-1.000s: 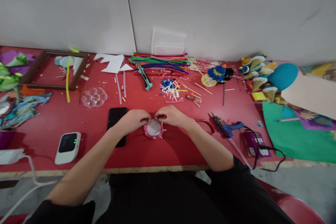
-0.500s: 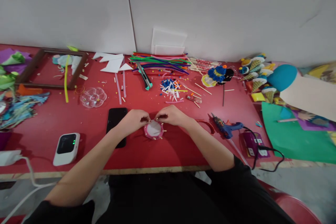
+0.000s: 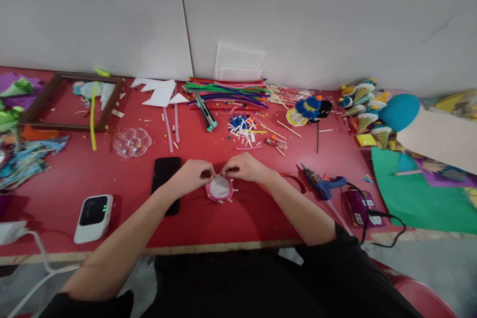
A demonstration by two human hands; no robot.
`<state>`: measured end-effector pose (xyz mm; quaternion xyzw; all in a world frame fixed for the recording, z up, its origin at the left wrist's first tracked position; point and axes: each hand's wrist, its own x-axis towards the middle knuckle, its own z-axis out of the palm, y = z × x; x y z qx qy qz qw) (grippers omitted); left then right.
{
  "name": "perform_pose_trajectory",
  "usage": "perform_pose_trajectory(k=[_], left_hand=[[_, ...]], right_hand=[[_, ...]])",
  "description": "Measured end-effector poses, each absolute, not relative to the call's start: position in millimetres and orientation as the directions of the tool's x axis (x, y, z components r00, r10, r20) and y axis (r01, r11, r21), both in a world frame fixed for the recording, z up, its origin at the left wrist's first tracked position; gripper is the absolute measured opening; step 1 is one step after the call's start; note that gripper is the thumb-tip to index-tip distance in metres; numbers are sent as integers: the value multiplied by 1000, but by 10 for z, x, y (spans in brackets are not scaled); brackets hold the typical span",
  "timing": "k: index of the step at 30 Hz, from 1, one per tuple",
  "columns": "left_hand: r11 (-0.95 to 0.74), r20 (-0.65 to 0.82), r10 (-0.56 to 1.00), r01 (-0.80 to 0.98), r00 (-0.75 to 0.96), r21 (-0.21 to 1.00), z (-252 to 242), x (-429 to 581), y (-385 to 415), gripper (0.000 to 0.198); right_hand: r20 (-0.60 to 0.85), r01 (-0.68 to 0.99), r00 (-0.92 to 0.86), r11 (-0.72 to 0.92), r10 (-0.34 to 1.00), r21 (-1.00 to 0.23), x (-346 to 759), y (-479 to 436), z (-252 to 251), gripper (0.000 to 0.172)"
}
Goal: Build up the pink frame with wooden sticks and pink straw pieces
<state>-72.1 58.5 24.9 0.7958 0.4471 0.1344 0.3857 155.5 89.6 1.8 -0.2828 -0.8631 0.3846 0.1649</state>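
1. Head view: the rounded, many-sided piece with a pink rim, a pale middle and short wooden-looking stubs along its edge (image 3: pixel 219 189) lies between the hands, near the front of the red table (image 3: pixel 227 231), just right of a flat black phone (image 3: pixel 164 174).

2. What could go wrong: the piece is small and both hands meet it at the far edge only, so an uneven pull might twist it or tip its near side up. The cause would be one hand drawing harder than the other.

3. The stubs stick out past the rim, most plainly on the near and right sides. A knuckle or a sideways drag could knock one askew, especially if its bond is weak (how they are fixed is too small to make out).

4. To the right, past the loop of a red handle (image 3: pixel 300 181) partly behind the forearm, lies a blue glue gun with a black cord (image 3: pixel 323 186). A careless sweep of the right arm could snag either; whether the gun is hot cannot be told.

5. The left hand (image 3: pixel 194 176) has thumb and forefinger drawn together on the far-left edge, with a dark hollow between them behind the tips.

6. The right hand (image 3: pixel 242 165) pinches the far edge just beside the left fingertips, its thumb and forefinger closed likewise. Whether either pinch takes the rim itself or one of the stubs cannot be told.
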Motion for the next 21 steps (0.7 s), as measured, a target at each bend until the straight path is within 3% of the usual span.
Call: perform_pose_trajectory(k=[11,16,18,21], left_hand=[[-156,-125,859,485,497,860,158,-774,594,17],[-121,-67,915,429,399,895,239,-847,629,33],[-53,-84,928,351,364,935,278,-871,604,48],[174,-188,924,70,332,982,308,-865,499,67]], right_hand=[[140,333,-736,534,662,-777,1547,843,3,10],[241,331,-618,526,748,-783,1614,769,150,6],[279,335,-562,523,779,-784,1637,725,232,7],[325,343,-493,524,807,-779,1641,636,350,7]])
